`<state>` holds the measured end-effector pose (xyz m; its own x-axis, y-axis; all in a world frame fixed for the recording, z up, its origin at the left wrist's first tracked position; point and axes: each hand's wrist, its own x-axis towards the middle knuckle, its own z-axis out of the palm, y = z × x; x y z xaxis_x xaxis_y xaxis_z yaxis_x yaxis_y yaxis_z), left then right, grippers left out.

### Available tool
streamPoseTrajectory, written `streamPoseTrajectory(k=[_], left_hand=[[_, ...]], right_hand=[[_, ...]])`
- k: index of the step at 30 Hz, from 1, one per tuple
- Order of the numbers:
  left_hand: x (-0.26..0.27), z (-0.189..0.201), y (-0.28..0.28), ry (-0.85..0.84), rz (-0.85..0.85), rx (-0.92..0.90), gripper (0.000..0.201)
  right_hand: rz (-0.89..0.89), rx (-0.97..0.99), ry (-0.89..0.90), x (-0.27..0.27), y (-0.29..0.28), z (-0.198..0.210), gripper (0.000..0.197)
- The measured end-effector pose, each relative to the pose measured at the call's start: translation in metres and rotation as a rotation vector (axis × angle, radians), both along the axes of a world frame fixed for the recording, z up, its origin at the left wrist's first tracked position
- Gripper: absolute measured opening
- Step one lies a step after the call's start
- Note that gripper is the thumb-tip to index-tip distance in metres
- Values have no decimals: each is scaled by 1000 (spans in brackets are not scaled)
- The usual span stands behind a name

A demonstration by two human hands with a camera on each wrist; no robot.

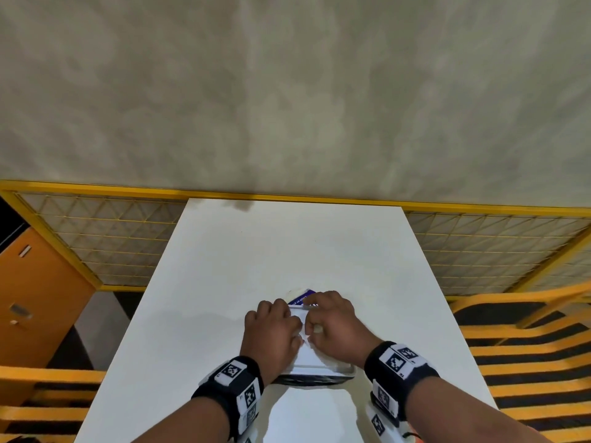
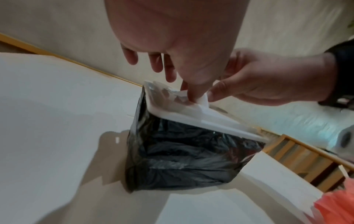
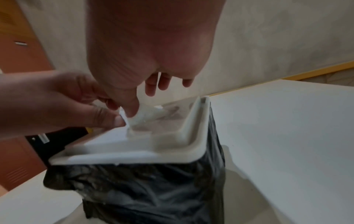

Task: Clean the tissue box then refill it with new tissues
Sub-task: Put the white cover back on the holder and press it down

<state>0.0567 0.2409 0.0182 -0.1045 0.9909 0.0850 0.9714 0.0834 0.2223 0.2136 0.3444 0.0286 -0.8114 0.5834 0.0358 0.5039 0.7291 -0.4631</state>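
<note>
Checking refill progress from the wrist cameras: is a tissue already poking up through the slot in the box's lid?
Yes: a white tissue stands up out of the lid of the tissue box, pinched by both the left hand and right hand.

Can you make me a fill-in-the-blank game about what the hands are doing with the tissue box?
1. Both hands pinch the same white ____ at the slot in the lid.
2. The tissue box has dark sides and a lid coloured ____.
3. The box stands on a white ____.
4. The left hand and the right hand both have their fingers above the ____ of the box.

Missing words: tissue; white; table; top
</note>
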Motion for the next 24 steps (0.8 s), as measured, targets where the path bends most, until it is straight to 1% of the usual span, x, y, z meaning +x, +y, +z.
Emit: streamPoseTrajectory(k=[2,5,7,8,10,12,14,16,19,21,24], left_hand=[[-2,3,2,38,-28,12,11],[-7,3,4,40,-78,-13,9],[-9,3,6,-19,-106,-40,11],[-10,4,7,-76,-106,-49,10],[-11,7,9,-191,-85,-49,7],[-12,13,11,-257,-93,-71,3],[-14,16,13,-285,-87,-75,13],[-16,16,15,-305,-67,-76,15],[-17,15,16,-430,15,-64,11],[-17,16,18,-481,81,-48,18],[-13,14,21,-474,135,-31,24]], right_hand=[[18,42,4,2,-4,3,11],[12,53,-87,3,-8,13,13],[-14,23,-89,5,-8,17,14],[-29,-2,-73,6,-7,18,17],[-55,-59,-48,11,-3,16,23],[-58,-106,-47,13,1,16,27],[-38,-126,-71,13,2,16,29],[-30,-142,-129,12,3,18,25],[-97,-134,-188,16,6,23,13],[-166,-108,-185,19,9,22,13],[-262,-38,-180,16,9,18,13]])
